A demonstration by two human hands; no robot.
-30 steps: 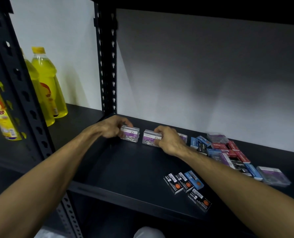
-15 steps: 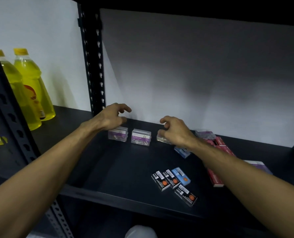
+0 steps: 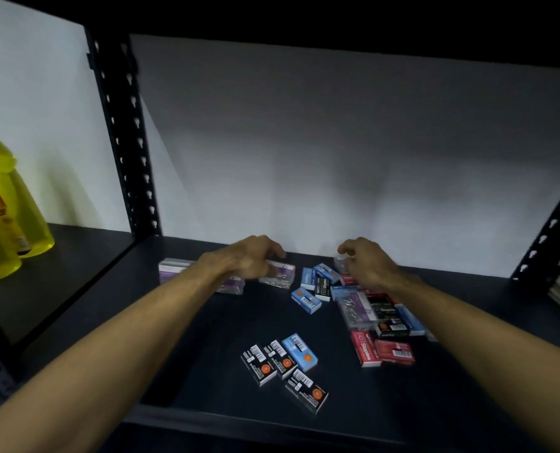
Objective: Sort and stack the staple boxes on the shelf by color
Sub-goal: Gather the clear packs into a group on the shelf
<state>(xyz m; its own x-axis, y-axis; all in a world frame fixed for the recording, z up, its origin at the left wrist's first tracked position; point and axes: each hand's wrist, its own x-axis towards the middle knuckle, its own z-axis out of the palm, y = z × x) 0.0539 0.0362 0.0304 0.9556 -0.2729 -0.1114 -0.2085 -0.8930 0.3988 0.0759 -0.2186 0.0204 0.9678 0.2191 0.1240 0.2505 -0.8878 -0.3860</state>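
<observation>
Both hands reach to the back of the shelf point(image 3: 206, 338), near the wall. Left hand point(image 3: 251, 256) lies over the row of clear boxes with purple labels at about 10 o'clock from the shelf middle; its fingers are bent down on the clear box point(image 3: 278, 273) at the right end of this row, but I cannot tell if they really grip it or only touch it. Right hand point(image 3: 367, 263) is at 1 o'clock, fingers curled, and it seems to pinch a small clear box point(image 3: 340, 262) at the far edge of the mixed pile; the frame is blurred there, so this is a judgement.

The mixed pile point(image 3: 380, 308) lies at 3 o'clock under the right forearm: blue, red, black and clear boxes together, some overlapping. At 6 o'clock, near the front edge, three black boxes point(image 3: 272, 361) and one blue box point(image 3: 300, 349) lie close side by side. Two red boxes point(image 3: 383, 349) lie at 4 o'clock. Yellow bottles point(image 3: 7, 217) stand on the next shelf at 9 o'clock.

The step in hand seems to be collecting the clear boxes into one row at the back left. Most of the sorting is not yet done. The next move probably calls for carrying the pinched box to 10 o'clock and setting it beside or on the row, squarely, so it does not slide.
</observation>
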